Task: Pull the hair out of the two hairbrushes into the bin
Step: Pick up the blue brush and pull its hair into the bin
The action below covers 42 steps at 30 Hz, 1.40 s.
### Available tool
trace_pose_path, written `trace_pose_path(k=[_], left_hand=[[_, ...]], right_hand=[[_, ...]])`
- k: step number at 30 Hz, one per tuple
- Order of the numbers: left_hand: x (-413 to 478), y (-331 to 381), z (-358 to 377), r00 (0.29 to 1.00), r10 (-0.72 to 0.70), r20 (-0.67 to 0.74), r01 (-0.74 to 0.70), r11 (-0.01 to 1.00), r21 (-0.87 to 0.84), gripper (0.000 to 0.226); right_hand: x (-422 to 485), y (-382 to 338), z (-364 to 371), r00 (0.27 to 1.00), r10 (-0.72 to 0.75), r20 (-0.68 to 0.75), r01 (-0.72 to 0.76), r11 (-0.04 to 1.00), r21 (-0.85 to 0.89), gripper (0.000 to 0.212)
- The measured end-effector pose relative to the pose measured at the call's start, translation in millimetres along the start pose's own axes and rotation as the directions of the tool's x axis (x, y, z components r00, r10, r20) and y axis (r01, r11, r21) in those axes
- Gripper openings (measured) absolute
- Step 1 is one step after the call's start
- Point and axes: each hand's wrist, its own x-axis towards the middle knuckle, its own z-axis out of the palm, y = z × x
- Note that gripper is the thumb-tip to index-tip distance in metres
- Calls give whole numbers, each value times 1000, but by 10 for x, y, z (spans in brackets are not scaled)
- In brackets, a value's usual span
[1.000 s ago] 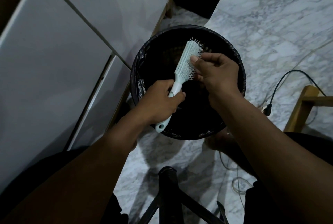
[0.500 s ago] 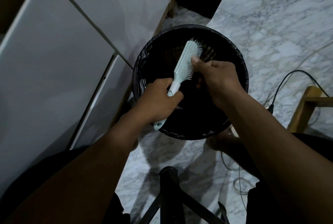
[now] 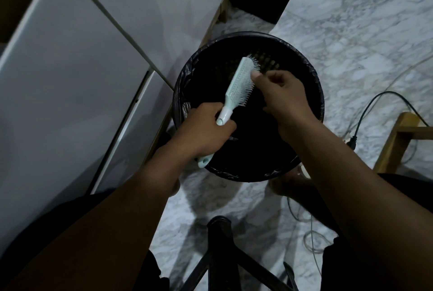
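A pale mint hairbrush (image 3: 239, 84) is held over the round black bin (image 3: 314, 84), which has a black liner. My left hand (image 3: 203, 131) is shut on the brush's handle, whose end sticks out below the fist. The bristles face right. My right hand (image 3: 281, 96) has its fingers pinched together at the bristles near the brush's tip; hair between the fingers is too dark to make out. Only one brush is in view.
White cabinet panels (image 3: 70, 80) stand to the left of the bin. A black cable (image 3: 384, 103) and a wooden leg (image 3: 396, 140) lie on the marble floor at right. A dark stand (image 3: 220, 255) rises at bottom centre.
My right hand has shifted from the middle of the bristles up toward the brush's tip. The left hand keeps the same hold on the handle.
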Motion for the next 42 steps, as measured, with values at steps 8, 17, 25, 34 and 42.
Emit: trace_pose_path(k=[8, 17, 25, 34, 42], left_hand=[[-78, 122, -29, 954, 30, 297, 34, 978, -208, 19], [-71, 128, -58, 957, 26, 288, 29, 982, -184, 23], [-22, 88, -72, 987, -102, 127, 117, 986, -117, 19], [-44, 161, -54, 974, -49, 223, 98, 971, -217, 20], [-19, 128, -43, 980, -11, 198, 54, 976, -210, 22]], right_hand=[[41, 28, -60, 980, -186, -77, 194, 975, 107, 27], [62, -63, -75, 997, 75, -18, -52, 825, 563, 19], [51, -67, -68, 996, 83, 12, -83, 952, 295, 25], [-23, 130, 130, 914, -406, -9, 395, 895, -204, 23], [-4, 126, 105, 928, -336, -163, 301, 931, -205, 23]])
